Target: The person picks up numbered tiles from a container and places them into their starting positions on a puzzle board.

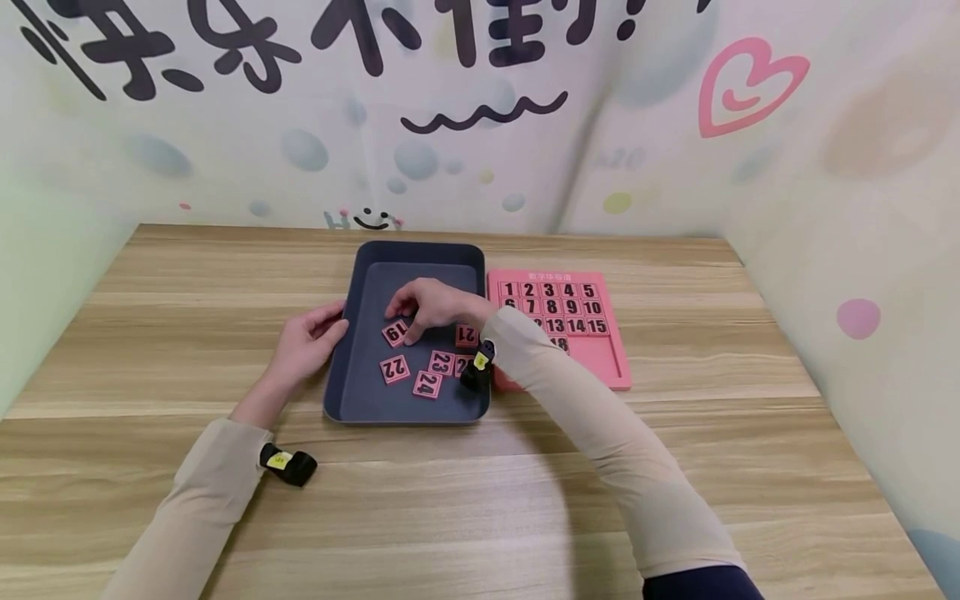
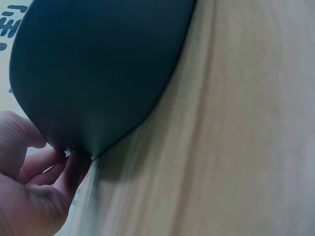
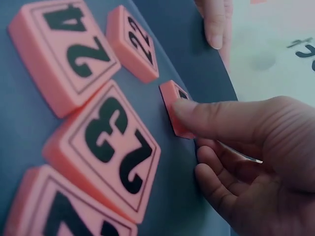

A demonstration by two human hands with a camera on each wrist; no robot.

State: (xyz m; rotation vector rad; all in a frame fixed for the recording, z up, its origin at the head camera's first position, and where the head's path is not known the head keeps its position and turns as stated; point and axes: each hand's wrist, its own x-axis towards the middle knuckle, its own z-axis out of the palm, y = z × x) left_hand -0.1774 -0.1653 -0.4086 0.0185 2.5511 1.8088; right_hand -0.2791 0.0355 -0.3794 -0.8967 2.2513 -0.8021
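Note:
A dark blue tray (image 1: 367,400) lies on the table with several pink number tiles in it. My right hand (image 1: 435,302) reaches over it and pinches the tile marked 19 (image 1: 393,335); in the right wrist view the thumb (image 3: 206,115) presses on that tile's face. Nearby in the tray lie tiles 22 (image 1: 394,368), 23 (image 1: 441,362), 24 (image 1: 427,384) and 21 (image 1: 467,335), with another partly behind the wrist camera. On the tray's left side, my left hand (image 1: 303,342) holds the wall, thumb at the rim and fingers against the outside.
Against the tray's right side lies a pink puzzle board (image 1: 600,362), rows of numbered tiles filling its upper part; my right forearm covers some of it. The wooden table (image 1: 225,267) meets a printed wall cloth (image 1: 480,167) at the back.

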